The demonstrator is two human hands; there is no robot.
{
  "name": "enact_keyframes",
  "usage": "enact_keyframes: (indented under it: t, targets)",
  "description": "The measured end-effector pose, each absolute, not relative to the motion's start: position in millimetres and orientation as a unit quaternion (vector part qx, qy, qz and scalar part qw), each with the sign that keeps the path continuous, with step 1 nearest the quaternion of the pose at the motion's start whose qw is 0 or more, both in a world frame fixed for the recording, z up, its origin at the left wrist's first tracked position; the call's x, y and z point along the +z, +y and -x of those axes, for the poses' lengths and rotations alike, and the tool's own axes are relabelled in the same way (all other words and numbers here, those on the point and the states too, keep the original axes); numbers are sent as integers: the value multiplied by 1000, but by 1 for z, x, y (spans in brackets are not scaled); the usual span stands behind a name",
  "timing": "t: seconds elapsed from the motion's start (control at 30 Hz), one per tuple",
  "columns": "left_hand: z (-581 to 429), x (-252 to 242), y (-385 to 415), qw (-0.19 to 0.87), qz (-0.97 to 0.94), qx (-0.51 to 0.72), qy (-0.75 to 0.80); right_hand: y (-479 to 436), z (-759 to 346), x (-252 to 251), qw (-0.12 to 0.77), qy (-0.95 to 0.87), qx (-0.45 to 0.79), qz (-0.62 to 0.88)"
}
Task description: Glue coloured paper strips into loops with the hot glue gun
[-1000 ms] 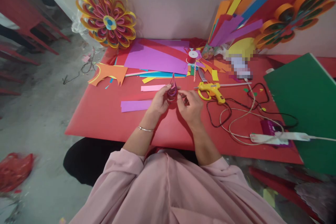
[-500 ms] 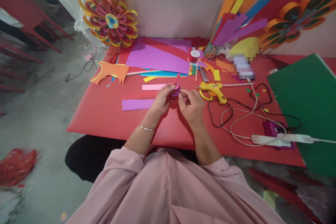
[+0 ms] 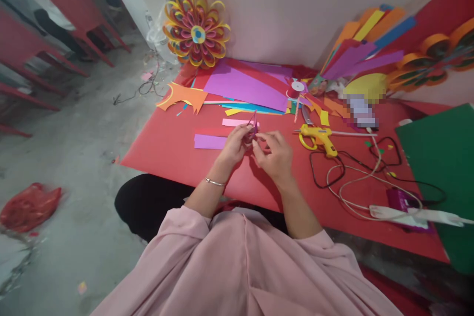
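My left hand (image 3: 237, 142) is closed on a small bundle of looped paper strips (image 3: 254, 124), pink, purple and dark red. Its loops rise to a point above my thumb. My right hand (image 3: 274, 153) meets the bundle from the other side, thumb and forefinger pinched at its edge. A bit of red shows between the right fingers, and what lies inside both grips is partly hidden. Just beyond and left of my hands lie a pink strip (image 3: 234, 122) and purple strips (image 3: 208, 141). To the right rests a yellow glue gun (image 3: 319, 139) with a glue stick in it.
Looped cables and a white power strip (image 3: 392, 215) lie at the right, beside a green board (image 3: 440, 158). Along the back are purple sheets (image 3: 248, 81), a ribbon spool (image 3: 296, 90), scissors (image 3: 306, 114) and a paper flower (image 3: 198, 34). Red chairs (image 3: 74, 0) stand at the left.
The view has swung left, so the table appears farther right. Both hands stay at the paper loops, which now look narrower and more edge-on.
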State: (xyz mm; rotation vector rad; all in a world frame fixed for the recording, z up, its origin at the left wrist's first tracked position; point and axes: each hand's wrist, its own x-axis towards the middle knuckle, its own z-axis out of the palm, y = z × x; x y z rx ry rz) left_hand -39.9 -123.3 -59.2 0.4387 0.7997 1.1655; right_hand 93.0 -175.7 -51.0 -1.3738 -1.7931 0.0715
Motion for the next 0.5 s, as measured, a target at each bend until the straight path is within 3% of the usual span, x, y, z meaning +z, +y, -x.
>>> enact_keyframes:
  t: [0.27,0.5]
  targets:
    - [75,-57,-136,705,-133,613,331,-179,-44,-54,277,-765,11,581]
    - [113,-63,-136,597,-79,718,349,-163,8,-38,199,-818,16,540]
